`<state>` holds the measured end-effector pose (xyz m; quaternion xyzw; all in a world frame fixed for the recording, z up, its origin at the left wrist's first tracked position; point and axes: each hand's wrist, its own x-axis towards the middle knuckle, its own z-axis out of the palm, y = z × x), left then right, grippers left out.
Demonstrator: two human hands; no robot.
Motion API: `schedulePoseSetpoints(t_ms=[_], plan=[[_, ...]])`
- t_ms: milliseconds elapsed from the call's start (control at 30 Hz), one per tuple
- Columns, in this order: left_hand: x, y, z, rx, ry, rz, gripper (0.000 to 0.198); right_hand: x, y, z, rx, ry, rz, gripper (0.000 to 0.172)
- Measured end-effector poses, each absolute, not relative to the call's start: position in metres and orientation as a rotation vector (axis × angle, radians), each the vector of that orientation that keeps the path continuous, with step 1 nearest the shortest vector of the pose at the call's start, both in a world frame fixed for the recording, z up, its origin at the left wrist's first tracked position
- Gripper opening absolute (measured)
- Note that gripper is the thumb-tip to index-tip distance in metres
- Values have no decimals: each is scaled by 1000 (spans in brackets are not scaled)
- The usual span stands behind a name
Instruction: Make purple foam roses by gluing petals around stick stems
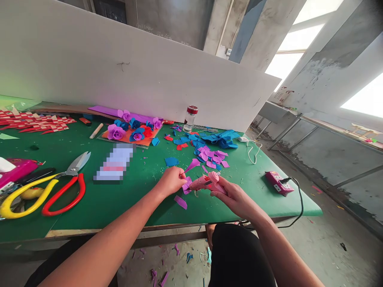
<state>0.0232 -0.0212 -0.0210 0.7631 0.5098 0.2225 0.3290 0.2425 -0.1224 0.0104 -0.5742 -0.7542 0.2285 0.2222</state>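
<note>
My left hand (pixel 172 181) is closed on a small purple paper piece (pixel 192 164), which sticks up from the fingertips. Wrapped round the handle of a pink glue gun (pixel 206 181) is my right hand (pixel 231 195). The gun's nozzle points left, close to my left fingertips. Just beneath them is another purple piece (pixel 187 185), and a loose purple strip (pixel 180 202) lies on the green table nearer to me. A blue paper piece (pixel 171 161) lies beyond my left hand. Purple cut pieces (pixel 212 155) are heaped beyond the gun.
Red-handled scissors (pixel 78 187) and yellow-handled ones (pixel 30 203) lie at the left. Paper flowers (pixel 136 131), a red-lidded glass jar (pixel 189 120) and crumpled blue paper (pixel 224 139) stand or lie farther back. A pink power socket (pixel 278 183) with a black cable is at the right.
</note>
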Motion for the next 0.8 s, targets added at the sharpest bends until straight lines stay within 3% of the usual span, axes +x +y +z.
schedulePoseSetpoints(t_ms=[300,800], plan=[[23,-22,-18,2014,1325,572,8,244,-123,12,-1558,-2077,651,42],[23,-20,-21,1994,1323,581,7,245,-123,14,-1601,-2098,580,37]])
